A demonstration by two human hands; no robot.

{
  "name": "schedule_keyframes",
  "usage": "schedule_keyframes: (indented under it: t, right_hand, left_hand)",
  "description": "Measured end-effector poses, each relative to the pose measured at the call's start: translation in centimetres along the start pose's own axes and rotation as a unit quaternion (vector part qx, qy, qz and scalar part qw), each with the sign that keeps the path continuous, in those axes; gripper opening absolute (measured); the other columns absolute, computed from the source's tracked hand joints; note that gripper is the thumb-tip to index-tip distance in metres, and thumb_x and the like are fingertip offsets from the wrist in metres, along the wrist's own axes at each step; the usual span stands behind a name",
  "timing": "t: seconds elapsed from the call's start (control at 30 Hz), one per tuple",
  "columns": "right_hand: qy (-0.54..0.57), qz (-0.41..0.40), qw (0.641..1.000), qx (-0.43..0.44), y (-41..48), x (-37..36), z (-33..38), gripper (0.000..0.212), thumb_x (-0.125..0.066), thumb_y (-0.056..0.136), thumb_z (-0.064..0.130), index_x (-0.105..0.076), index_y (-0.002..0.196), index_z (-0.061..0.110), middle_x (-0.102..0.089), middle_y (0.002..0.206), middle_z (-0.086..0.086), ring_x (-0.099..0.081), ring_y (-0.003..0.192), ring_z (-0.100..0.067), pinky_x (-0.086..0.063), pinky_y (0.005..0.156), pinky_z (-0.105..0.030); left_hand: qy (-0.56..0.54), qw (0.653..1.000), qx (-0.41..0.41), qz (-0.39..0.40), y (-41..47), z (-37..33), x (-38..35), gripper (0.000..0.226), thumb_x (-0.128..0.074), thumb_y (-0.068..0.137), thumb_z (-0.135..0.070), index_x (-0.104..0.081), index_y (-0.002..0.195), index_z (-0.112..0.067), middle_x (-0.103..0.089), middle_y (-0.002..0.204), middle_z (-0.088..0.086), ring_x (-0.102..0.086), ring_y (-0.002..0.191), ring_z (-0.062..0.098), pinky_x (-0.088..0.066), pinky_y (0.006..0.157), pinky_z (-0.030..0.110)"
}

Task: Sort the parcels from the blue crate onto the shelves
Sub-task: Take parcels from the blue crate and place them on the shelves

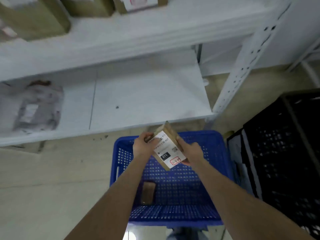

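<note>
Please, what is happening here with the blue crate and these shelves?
A person is sorting parcels. Both hands hold a small brown cardboard parcel with a white label above the blue plastic crate. The left hand grips its upper left edge and the right hand its lower right side. One more small brown parcel lies in the crate. On the white metal lower shelf, a grey plastic mailing bag lies at the left. Cardboard boxes stand on the shelf above.

I'm standing in a parcel stockroom. White slotted-steel shelving (244,66) carries cardboard boxes (34,18) with shipping labels and a grey mailer bag (38,108). A blue perforated crate (173,213) and black crates (285,144) sit on the pale floor (52,179). The parcel (167,151) I hold bears a printed label.
</note>
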State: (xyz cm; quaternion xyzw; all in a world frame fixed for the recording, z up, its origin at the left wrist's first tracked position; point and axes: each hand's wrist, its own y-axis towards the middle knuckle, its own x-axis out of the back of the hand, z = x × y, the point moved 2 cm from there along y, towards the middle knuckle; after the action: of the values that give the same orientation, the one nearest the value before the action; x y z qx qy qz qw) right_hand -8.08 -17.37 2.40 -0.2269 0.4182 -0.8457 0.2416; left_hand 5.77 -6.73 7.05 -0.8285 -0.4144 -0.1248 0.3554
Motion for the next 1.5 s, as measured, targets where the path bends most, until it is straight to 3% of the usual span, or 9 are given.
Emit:
schedule_keyframes:
  t: [0.1,0.17,0.33,0.6,0.97,1.1,1.2,1.33,1.5]
  right_hand:
    - [0.023,0.035,0.999,0.014,-5.7,1.1,5.0,0.066,-0.064,0.082,0.057,-0.05,0.124,0.008,-0.067,0.1,-0.012,-0.067,0.083,-0.026,-0.059,0.06,-0.037]
    - [0.023,0.046,0.998,0.032,-9.3,1.9,8.1,0.055,-0.059,0.087,0.054,-0.05,0.123,0.013,-0.065,0.1,-0.011,-0.064,0.083,-0.025,-0.056,0.056,-0.034]
    - [-0.017,0.057,0.996,0.061,-16.7,3.7,14.3,0.052,-0.044,0.091,0.064,-0.057,0.091,0.014,-0.067,0.088,-0.011,-0.065,0.081,-0.025,-0.06,0.071,-0.038]
    - [0.066,0.084,0.989,0.098,-24.6,6.8,20.3,0.057,-0.046,0.09,0.064,-0.064,0.089,0.01,-0.07,0.084,-0.011,-0.069,0.078,-0.027,-0.057,0.055,-0.033]
    - [0.033,0.152,0.965,0.211,-32.4,7.9,25.5,0.062,-0.05,0.074,0.081,-0.065,0.092,0.024,-0.071,0.087,-0.005,-0.068,0.083,-0.023,-0.057,0.06,-0.031]
    - [0.035,0.183,0.951,0.248,-34.0,7.7,26.3,0.064,-0.06,0.068,0.079,-0.07,0.092,0.021,-0.074,0.071,0.001,-0.071,0.074,-0.018,-0.056,0.059,-0.027]
    - [0.026,0.195,0.944,0.263,-35.3,7.2,27.1,0.061,-0.061,0.067,0.078,-0.071,0.089,0.022,-0.074,0.071,0.001,-0.07,0.064,-0.017,-0.051,0.052,-0.022]
    - [0.031,0.188,0.941,0.279,-36.6,6.1,28.2,0.058,-0.068,0.068,0.071,-0.07,0.095,0.02,-0.074,0.074,-0.001,-0.066,0.055,-0.014,-0.049,0.05,-0.02]
    - [0.059,0.203,0.934,0.288,-37.7,4.0,29.2,0.054,-0.077,0.067,0.059,-0.069,0.101,0.018,-0.074,0.07,-0.001,-0.066,0.056,-0.014,-0.055,0.057,-0.026]
  left_hand:
    - [-0.008,0.999,-0.037,-0.005,-3.0,-6.6,4.1,0.026,-0.072,0.081,-0.02,-0.061,0.104,-0.021,-0.066,0.106,-0.001,-0.062,0.081,0.009,-0.052,0.069,0.025]
    - [0.018,0.998,-0.067,-0.011,-4.8,-10.6,6.6,0.029,-0.073,0.08,-0.021,-0.062,0.107,-0.018,-0.065,0.108,-0.002,-0.06,0.086,0.01,-0.051,0.076,0.027]
    - [0.083,0.987,-0.137,-0.013,-8.6,-19.0,11.6,0.037,-0.073,0.081,-0.024,-0.06,0.114,-0.018,-0.061,0.115,-0.001,-0.055,0.095,0.011,-0.044,0.081,0.024]
    - [0.125,0.966,-0.22,-0.048,-13.1,-28.0,16.0,0.034,-0.068,0.085,-0.027,-0.063,0.117,-0.018,-0.06,0.114,0.001,-0.057,0.105,0.019,-0.046,0.084,0.029]
    - [0.09,0.945,-0.289,-0.123,-18.4,-35.1,22.0,0.022,-0.055,0.094,-0.022,-0.068,0.111,-0.017,-0.067,0.112,0.003,-0.059,0.102,0.019,-0.049,0.085,0.03]
    - [0.067,0.943,-0.296,-0.135,-19.7,-36.5,24.0,0.024,-0.047,0.098,-0.019,-0.066,0.112,-0.016,-0.066,0.112,0.005,-0.058,0.094,0.017,-0.046,0.074,0.027]
    - [0.048,0.94,-0.306,-0.141,-20.3,-37.4,25.5,0.026,-0.045,0.098,-0.017,-0.066,0.114,-0.015,-0.066,0.115,0.005,-0.058,0.102,0.019,-0.046,0.081,0.027]
    - [0.031,0.946,-0.287,-0.149,-20.4,-38.1,27.6,0.026,-0.043,0.1,-0.02,-0.064,0.115,-0.018,-0.064,0.113,0.003,-0.057,0.096,0.018,-0.048,0.067,0.023]
    - [0.034,0.941,-0.292,-0.166,-20.1,-38.3,29.7,0.027,-0.042,0.1,-0.016,-0.057,0.121,-0.012,-0.061,0.123,0.006,-0.056,0.111,0.023,-0.046,0.092,0.034]
